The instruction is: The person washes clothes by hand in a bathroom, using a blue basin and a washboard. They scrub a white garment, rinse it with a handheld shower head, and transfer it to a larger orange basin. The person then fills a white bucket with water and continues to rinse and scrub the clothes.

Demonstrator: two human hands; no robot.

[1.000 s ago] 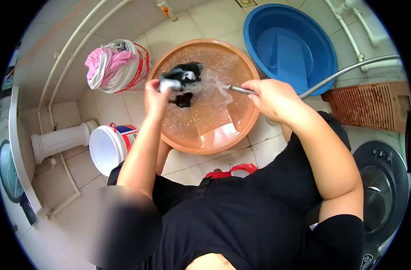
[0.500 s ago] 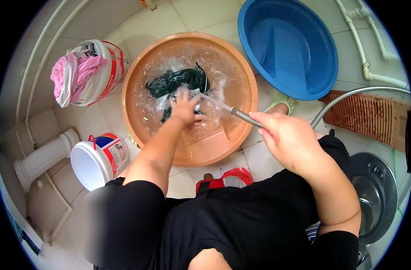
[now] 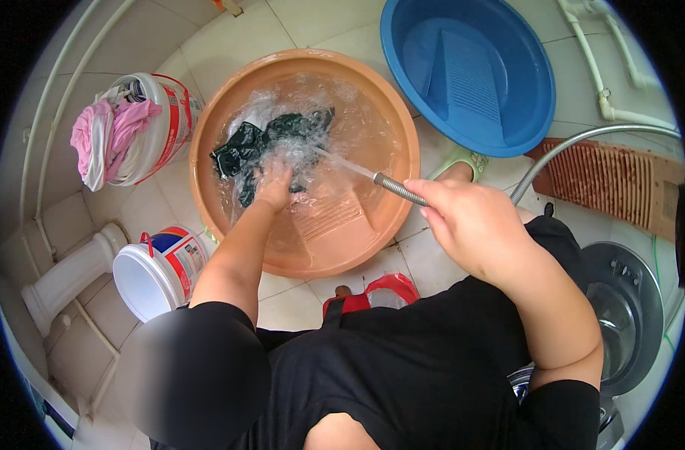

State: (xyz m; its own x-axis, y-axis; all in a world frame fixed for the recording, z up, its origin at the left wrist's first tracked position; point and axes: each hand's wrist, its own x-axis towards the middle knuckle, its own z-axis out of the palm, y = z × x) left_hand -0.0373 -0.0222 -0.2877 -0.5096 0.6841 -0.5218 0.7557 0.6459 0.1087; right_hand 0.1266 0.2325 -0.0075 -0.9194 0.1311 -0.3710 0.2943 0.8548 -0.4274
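Observation:
A wide orange basin (image 3: 207, 172) holds water and a dark green garment (image 3: 241, 150). My left hand (image 3: 273, 185) reaches into the water against the garment's near side. Its fingers look stretched out, though splashing water blurs their tips. In my right hand (image 3: 470, 225) is a flexible metal hose (image 3: 398, 188), gripped near its end over the basin's right rim. A jet of water runs from the hose leftward onto the cloth, churning up bubbles. Ridges of a built-in washboard (image 3: 333, 225) show through the water at the basin's near side.
Beyond it to the right stands a blue basin (image 3: 541, 90). A brown washboard (image 3: 612, 180) lies at the right, above a grey basin (image 3: 642, 300). To the left are a bucket (image 3: 166, 127) of pink and white laundry (image 3: 121, 127), a white bucket (image 3: 143, 281) and a white pipe (image 3: 72, 277).
My left hand has moved left and slightly nearer, and the green garment has shifted and spread leftward in the water. My right hand still holds the running hose.

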